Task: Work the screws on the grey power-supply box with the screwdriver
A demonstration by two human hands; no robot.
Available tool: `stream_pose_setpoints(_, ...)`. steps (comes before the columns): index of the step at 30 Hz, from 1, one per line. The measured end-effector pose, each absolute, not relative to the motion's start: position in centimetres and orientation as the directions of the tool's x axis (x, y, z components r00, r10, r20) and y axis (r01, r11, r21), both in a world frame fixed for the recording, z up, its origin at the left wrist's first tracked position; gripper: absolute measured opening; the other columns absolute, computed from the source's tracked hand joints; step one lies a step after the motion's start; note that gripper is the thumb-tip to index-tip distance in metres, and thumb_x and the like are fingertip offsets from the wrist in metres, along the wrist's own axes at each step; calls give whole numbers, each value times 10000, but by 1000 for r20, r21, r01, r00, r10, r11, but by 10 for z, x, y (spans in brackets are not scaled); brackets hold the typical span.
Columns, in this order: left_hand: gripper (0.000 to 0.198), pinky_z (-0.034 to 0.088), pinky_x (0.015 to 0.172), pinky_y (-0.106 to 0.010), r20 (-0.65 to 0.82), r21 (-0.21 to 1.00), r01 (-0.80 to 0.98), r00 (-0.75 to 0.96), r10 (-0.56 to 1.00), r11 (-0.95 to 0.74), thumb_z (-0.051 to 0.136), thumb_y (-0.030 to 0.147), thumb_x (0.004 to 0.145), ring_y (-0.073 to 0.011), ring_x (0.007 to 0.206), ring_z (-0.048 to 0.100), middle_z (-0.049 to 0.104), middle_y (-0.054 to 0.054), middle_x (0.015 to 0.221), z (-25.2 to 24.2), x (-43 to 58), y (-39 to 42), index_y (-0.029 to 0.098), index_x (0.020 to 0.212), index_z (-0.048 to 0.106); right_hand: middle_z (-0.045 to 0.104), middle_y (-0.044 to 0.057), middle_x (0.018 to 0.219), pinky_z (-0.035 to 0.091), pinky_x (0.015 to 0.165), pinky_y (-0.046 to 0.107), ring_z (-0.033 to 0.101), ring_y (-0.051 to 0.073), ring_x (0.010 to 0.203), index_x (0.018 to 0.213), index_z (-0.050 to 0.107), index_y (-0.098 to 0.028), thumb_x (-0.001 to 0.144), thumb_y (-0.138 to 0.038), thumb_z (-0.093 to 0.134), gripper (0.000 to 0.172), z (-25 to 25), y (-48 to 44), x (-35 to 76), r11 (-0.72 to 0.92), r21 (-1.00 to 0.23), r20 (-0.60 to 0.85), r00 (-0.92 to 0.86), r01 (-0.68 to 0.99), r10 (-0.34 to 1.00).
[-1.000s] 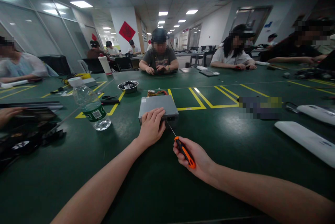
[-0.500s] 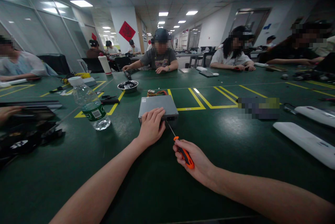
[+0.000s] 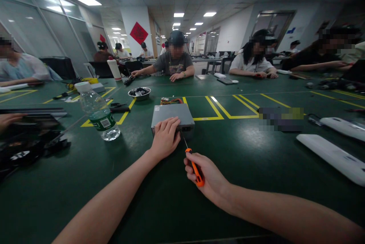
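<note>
A grey metal computer power supply sits on the green table in front of me, with coloured wires at its far side. My left hand holds its near left part, fingers over the top and thumb down by the front face. In my right hand is a screwdriver with an orange and black handle, the fingers wrapped round it. Its thin shaft points up to the front face of the power supply, below the socket. Whether the tip touches a screw is too small to tell.
Left of the power supply stands a clear water bottle. Beyond are a metal bowl of small parts and a white cup. Dark parts lie far left, a white long casing right. Co-workers sit around the table.
My right hand and the screwdriver handle have shifted slightly left, so the shaft stands steeper. My left hand and the power supply have stayed in place.
</note>
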State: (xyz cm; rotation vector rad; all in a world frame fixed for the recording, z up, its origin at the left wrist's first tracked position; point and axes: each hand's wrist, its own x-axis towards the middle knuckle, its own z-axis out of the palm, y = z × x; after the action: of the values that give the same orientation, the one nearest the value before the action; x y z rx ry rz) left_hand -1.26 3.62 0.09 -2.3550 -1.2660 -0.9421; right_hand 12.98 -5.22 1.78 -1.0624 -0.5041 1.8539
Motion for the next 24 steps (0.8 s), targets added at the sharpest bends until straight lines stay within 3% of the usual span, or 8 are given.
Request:
stream_pose_setpoints(7,375,277,961,-396,675,44,821,396,623,-569,439,222,844,-220,1182,420,501,-78,1281,2,-13,35,181,1217,431,533,12,643,399,472,189,486,72,499,798,558,-132,892,-267,411,221,22,-55,123,-559,-672,-513,-239,-485,824)
stream_pose_setpoints(11,372,277,959,-398,671,45,818,400,624,-573,430,226,847,-224,1180,423,501,-79,1281,2,-13,35,181,1217,432,517,7,617,385,455,183,467,68,482,831,570,-123,885,-273,413,223,20,-53,124,-592,-641,-546,-251,-489,799)
stream_pose_setpoints(14,375,283,953,-395,674,43,818,400,621,-573,430,225,846,-223,1178,425,502,-79,1279,2,-13,36,182,1219,431,514,-1,613,364,439,165,465,61,488,745,538,-137,803,-185,544,76,20,-53,127,-558,-663,-518,-232,-499,823)
stream_pose_setpoints(17,376,281,955,-395,675,43,820,397,622,-570,434,223,844,-221,1180,422,500,-77,1281,2,-13,36,185,1218,432,513,-1,616,349,426,151,472,60,504,690,510,-143,754,-92,576,105,21,-53,130,-515,-683,-482,-209,-519,851)
stream_pose_setpoints(20,373,277,958,-394,677,40,820,398,620,-570,431,223,846,-220,1177,423,499,-76,1283,2,-13,36,184,1217,432,530,17,661,345,416,147,476,59,513,725,536,-133,808,-153,537,85,23,-54,133,-526,-672,-494,-214,-521,843)
stream_pose_setpoints(24,373,281,955,-391,677,36,823,397,619,-568,439,218,840,-218,1173,427,505,-70,1277,2,-12,35,181,1211,435,526,21,675,373,439,158,481,64,517,825,572,-128,876,-270,456,190,26,-55,135,-608,-640,-555,-264,-471,789)
